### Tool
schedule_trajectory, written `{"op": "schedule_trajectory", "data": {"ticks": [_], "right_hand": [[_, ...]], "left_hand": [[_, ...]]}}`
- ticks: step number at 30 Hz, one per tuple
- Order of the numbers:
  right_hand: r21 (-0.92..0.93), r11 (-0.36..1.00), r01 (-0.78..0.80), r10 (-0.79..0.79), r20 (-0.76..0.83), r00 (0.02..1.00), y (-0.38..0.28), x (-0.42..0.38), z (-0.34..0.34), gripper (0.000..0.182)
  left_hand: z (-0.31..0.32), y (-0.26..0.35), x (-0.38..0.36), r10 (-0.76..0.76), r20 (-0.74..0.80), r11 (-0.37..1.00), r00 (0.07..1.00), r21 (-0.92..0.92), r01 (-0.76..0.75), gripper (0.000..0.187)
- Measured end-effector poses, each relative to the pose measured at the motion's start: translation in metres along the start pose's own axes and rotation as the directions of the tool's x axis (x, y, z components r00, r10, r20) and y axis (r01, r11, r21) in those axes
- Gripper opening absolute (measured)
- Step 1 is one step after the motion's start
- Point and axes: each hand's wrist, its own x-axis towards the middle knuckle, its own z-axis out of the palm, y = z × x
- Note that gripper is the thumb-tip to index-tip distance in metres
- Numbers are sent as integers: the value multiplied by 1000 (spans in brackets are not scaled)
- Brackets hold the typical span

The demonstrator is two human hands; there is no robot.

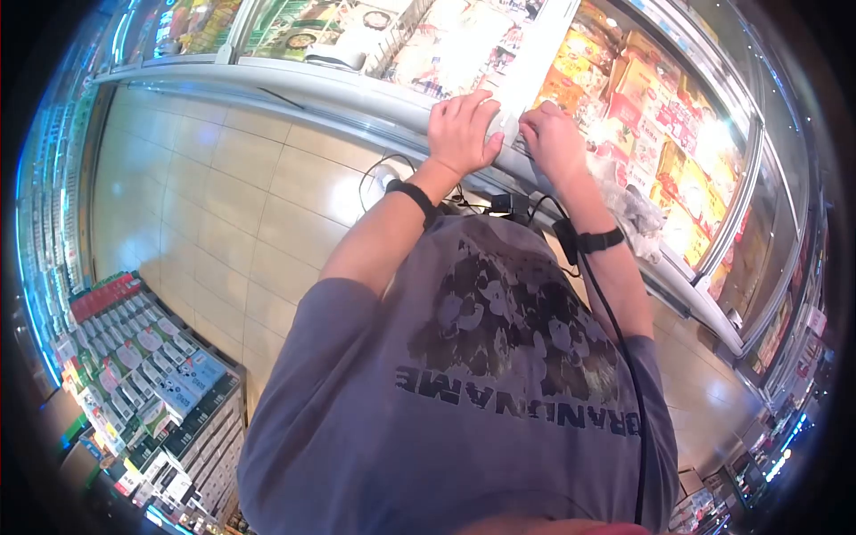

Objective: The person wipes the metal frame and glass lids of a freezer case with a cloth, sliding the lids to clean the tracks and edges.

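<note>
Both of my hands are at the front rail (379,96) of a glass-topped freezer. My left hand (464,132) rests on the rail with its fingers spread, the thumb beside a small whitish, see-through piece (505,127). Just right of that piece, my right hand (555,138) has its fingers curled in; what they hold, if anything, is too small to make out. A crumpled clear plastic bag (635,214) lies on the freezer edge beside my right forearm. Black straps with small devices sit on both wrists, and dark cables run near them.
Packaged goods (642,116) fill the freezer under the glass. Stacked boxed goods (147,357) stand at the lower left, with lit shelves (49,214) behind them. A tiled floor (214,196) stretches left of my body. A white round object (383,174) is near my left wrist.
</note>
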Motion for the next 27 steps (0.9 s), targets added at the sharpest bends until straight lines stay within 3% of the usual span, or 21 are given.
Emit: {"op": "schedule_trajectory", "data": {"ticks": [2,6,8,9,13,15,22,24,27], "right_hand": [[8,1000,-21,21,-42,999,1,-1,7,14],[-97,995,-25,30,50,998,9,-16,11,16],[-69,997,-29,32,39,999,-1,-1,2,16],[-43,999,3,-6,-70,998,-4,1,5,15],[-19,999,-32,32,-31,999,-6,-5,6,16],[-116,993,-15,20,40,999,1,1,5,14],[-25,998,-58,57,-42,997,-12,-6,0,13],[-67,994,-84,86,15,996,-15,-6,-4,13],[-63,996,-69,64,-70,995,-14,-2,3,13]], "left_hand": [[1,2,-2,-7,17,1000,1000,-5,7,50],[0,8,-18,-34,22,999,999,30,33,46],[7,-1,-5,21,-48,1000,999,23,-20,45],[7,-1,-5,31,-69,999,997,28,-29,45],[3,4,-10,-7,-55,999,998,36,9,45],[0,3,-7,-37,2,996,999,77,37,45],[1,2,-7,-54,17,998,998,16,53,44],[1,1,-4,-46,18,999,999,25,46,41],[0,5,-5,-52,8,999,999,15,52,41]]}}
